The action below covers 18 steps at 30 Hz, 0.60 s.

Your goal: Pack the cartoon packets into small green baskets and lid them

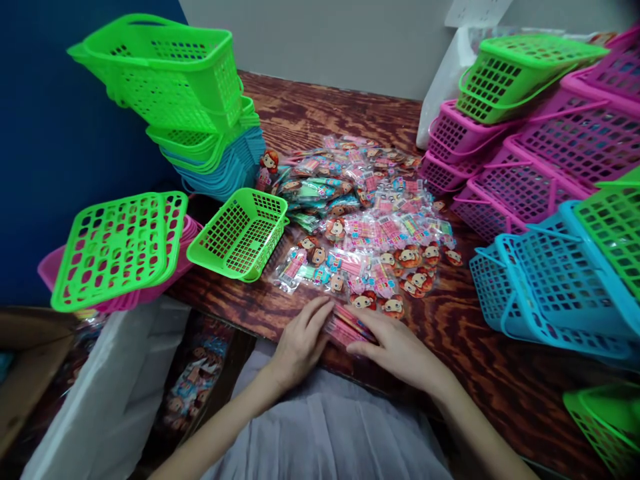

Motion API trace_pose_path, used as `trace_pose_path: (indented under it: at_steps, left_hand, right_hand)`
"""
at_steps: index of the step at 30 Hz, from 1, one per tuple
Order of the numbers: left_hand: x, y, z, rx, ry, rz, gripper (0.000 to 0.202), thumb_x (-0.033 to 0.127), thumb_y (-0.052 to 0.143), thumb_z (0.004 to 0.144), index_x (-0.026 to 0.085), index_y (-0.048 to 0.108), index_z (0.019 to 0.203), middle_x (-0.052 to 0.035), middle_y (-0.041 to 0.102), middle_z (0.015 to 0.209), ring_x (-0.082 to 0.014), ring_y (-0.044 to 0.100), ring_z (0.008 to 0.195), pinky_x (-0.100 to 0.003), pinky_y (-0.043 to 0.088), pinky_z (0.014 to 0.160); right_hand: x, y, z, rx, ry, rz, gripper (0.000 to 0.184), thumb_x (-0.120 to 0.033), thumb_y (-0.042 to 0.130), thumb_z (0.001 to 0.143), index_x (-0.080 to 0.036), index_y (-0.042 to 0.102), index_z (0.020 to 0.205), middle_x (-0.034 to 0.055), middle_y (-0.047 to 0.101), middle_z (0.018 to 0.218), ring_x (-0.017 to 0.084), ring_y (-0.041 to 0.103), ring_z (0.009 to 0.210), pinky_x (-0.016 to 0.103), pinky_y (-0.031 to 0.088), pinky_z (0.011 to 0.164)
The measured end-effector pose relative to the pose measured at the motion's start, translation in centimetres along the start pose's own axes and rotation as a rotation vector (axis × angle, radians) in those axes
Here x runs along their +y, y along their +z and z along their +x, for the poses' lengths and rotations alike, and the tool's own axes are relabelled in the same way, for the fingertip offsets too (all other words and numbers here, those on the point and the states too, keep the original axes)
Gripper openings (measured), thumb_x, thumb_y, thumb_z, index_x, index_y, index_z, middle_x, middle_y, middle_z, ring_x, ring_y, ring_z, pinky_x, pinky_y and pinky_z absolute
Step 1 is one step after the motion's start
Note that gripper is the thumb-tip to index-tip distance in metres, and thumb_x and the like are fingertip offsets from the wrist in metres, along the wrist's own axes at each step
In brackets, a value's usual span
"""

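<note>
My left hand (pixel 300 341) and my right hand (pixel 395 343) meet at the near edge of the wooden table (pixel 465 340). Both close on a small stack of clear-wrapped stationery packets (pixel 346 325), left fingers along its left side, right fingers curled over its right end. Just beyond lies a wide heap of the same packets (pixel 370 213) with cartoon girl heads. A single open green basket (pixel 243 233) sits to the left of the heap.
Stacked green and blue baskets (pixel 200 120) stand at the back left. Green and pink lids (pixel 120 247) overhang the left edge. Pink, green and blue baskets (pixel 550 200) pile on the right. A white bag (pixel 115 387) and more packets (pixel 195 380) lie below the table.
</note>
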State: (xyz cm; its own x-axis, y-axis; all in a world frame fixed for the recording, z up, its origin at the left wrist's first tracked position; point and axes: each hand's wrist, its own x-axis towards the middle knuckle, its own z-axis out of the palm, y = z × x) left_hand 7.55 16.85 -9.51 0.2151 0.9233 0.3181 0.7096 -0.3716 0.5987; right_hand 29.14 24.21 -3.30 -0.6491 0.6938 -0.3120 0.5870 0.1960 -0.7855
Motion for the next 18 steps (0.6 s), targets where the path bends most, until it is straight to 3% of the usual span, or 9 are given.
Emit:
trace_pose_path:
  at_steps: [6, 12, 18]
  left_hand:
    - [0.4, 0.3, 0.9, 0.099, -0.045, -0.018, 0.052, 0.014, 0.053, 0.094, 0.021, 0.034, 0.142, -0.0173, 0.046, 0.144, -0.0256, 0.047, 0.135, -0.044, 0.049, 0.106]
    - [0.6, 0.3, 0.9, 0.053, -0.036, -0.029, 0.044, 0.014, 0.053, 0.095, 0.02, 0.038, 0.136, -0.0182, 0.046, 0.144, -0.0257, 0.047, 0.136, -0.044, 0.05, 0.106]
    - [0.5, 0.2, 0.8, 0.033, -0.019, -0.025, 0.041, 0.013, 0.053, 0.094, 0.019, 0.039, 0.133, -0.019, 0.047, 0.142, -0.026, 0.046, 0.135, -0.044, 0.05, 0.105]
  right_hand:
    - [1.8, -0.7, 0.9, -0.065, 0.02, 0.351, 0.053, -0.045, 0.061, 0.09, -0.025, 0.055, 0.138, 0.0048, 0.058, 0.142, 0.026, 0.052, 0.132, 0.045, 0.037, 0.113]
    - [3.1, -0.5, 1.0, -0.049, 0.059, 0.43, 0.058, -0.055, 0.058, 0.09, -0.024, 0.054, 0.139, 0.0051, 0.052, 0.147, 0.027, 0.045, 0.138, 0.05, 0.031, 0.117]
    - [3.0, -0.2, 0.9, -0.032, 0.032, 0.501, 0.052, -0.052, 0.059, 0.091, -0.024, 0.058, 0.134, 0.0042, 0.056, 0.144, 0.026, 0.046, 0.137, 0.048, 0.029, 0.119]
